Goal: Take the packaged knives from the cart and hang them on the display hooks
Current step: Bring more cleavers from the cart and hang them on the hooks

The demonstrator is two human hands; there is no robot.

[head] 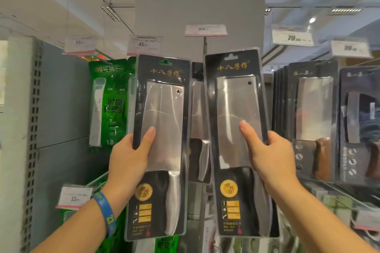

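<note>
Two packaged cleavers on black cards with gold lettering are raised upright before the display. My left hand (128, 158) grips the left package (162, 129) at its left edge, thumb on the clear blister. My right hand (269, 154) grips the right package (236, 109) at its right edge, thumb across the blade window. Between them a display hook (205, 47) sticks out under an 89 price tag (205, 30), and another same-brand knife package (198, 121) hangs on it behind. Each held card's hang hole sits below the tag, off the hook.
Green power-strip packages (109, 100) hang left, under tags marked 33 and 45. Dark packaged knives (312, 117) fill the hooks right, under tags marked 79 and 39. A grey perforated upright (34, 129) stands far left. Lower hooks carry more goods.
</note>
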